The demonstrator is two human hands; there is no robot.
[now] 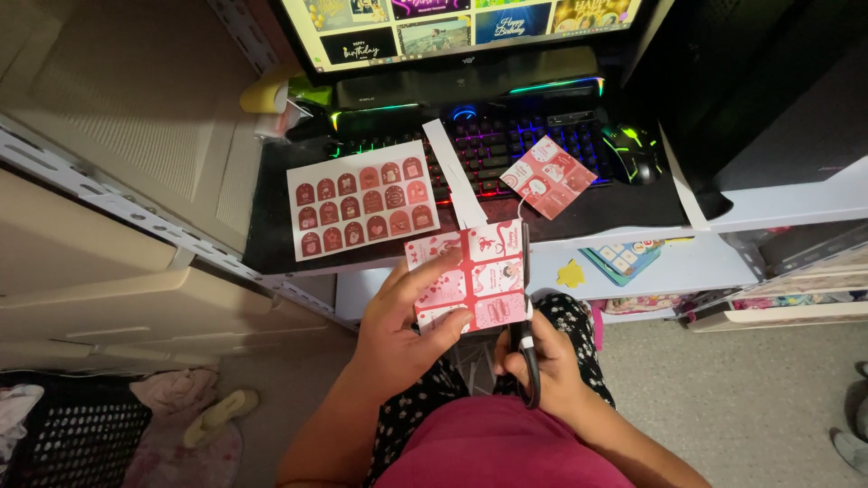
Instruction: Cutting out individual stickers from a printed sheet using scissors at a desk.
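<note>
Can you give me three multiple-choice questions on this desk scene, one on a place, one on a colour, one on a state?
1. Where does the full sheet of arched tags lie?
A on the floor
B on the desk left of the keyboard
C on the monitor

2. Main colour of the printed sheet in the left hand?
A red
B green
C blue

3. What does the right hand hold?
A nothing
B a mouse
C scissors

Answers: B, it lies flat on the dark desk; A, red and pink panels; C, black handles in the fingers, blade at the sheet's edge.
</note>
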